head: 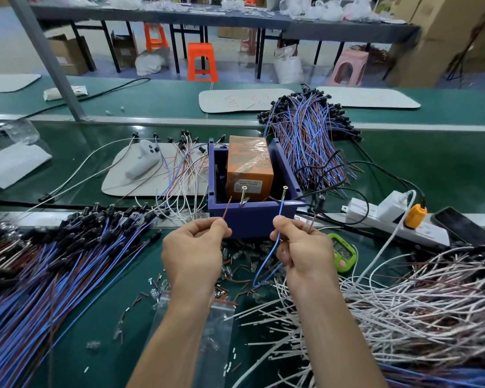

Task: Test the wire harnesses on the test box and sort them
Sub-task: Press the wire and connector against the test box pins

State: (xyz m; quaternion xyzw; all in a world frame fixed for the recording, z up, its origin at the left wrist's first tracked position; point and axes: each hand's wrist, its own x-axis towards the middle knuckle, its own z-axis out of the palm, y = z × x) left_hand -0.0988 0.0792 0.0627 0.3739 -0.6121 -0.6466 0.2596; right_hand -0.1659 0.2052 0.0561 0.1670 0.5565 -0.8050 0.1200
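Observation:
The purple test box stands mid-table with an orange block inside and two upright screws at its front wall. My left hand pinches a brown wire whose tip points up toward the left screw. My right hand pinches a blue wire reaching up toward the right screw; a second brown wire end sticks out of the same hand. The blue wire loops down below my right hand.
Blue-brown harness piles lie at the left and behind the box. White wires fill the right. A power strip, green timer, phone and plastic bag lie nearby.

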